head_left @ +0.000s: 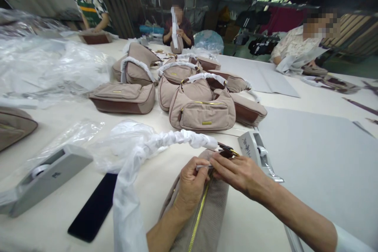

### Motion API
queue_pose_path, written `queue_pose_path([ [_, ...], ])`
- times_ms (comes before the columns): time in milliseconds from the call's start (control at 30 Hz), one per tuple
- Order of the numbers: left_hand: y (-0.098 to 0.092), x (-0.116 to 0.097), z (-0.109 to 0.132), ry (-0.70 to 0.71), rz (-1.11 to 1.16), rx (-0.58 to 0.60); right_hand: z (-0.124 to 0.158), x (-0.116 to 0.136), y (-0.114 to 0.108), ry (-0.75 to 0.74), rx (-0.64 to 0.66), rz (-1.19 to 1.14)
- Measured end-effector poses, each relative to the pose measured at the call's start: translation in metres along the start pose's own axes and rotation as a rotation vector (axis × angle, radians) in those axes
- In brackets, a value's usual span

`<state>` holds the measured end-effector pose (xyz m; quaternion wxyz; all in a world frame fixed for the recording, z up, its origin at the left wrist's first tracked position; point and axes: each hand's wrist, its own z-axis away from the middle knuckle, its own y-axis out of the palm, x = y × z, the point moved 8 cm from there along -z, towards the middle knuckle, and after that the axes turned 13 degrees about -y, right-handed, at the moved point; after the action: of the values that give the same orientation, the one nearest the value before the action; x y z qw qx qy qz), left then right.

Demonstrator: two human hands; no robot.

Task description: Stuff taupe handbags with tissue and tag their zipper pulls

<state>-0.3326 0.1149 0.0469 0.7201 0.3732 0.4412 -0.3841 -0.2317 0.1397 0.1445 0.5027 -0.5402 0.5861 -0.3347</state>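
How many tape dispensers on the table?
2: left tape dispenser, beside the black phone; right tape dispenser, just beyond the right hand. Others could be hidden under the plastic sheeting.

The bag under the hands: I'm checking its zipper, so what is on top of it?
Along the top of the bag runs a yellow zipper; the left hand and right hand are over its far end. What they cover there cannot be seen.

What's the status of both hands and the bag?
Left hand pinching small pale piece; right hand at strap end. Bag under both hands, strap wrapped white. Phone off left, clear of hands.
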Motion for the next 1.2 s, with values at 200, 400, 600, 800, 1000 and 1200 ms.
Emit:
queue_pose_path([
  [200, 0.003, 0.009, 0.002, -0.098, 0.129, 0.067, 0.005, 0.006, -0.006, -0.075, -0.129, 0.103],
  [400, 0.009, 0.022, -0.008, -0.434, 0.382, 0.302, 0.005, 0.007, -0.003, -0.095, -0.162, 0.110],
  [600, 0.011, 0.028, -0.007, -0.574, 0.203, 0.437, 0.002, 0.006, -0.005, -0.114, -0.152, 0.086],
  [800, 0.014, 0.032, -0.008, -0.616, 0.140, 0.496, 0.009, 0.009, 0.002, -0.128, -0.125, 0.054],
  [1000, 0.017, 0.030, -0.004, -0.485, 0.039, 0.390, 0.007, 0.015, -0.004, -0.082, -0.164, 0.056],
  [1200, 0.010, 0.030, 0.006, -0.337, 0.082, 0.282, 0.127, -0.021, -0.029, 0.774, -0.481, -0.053],
])
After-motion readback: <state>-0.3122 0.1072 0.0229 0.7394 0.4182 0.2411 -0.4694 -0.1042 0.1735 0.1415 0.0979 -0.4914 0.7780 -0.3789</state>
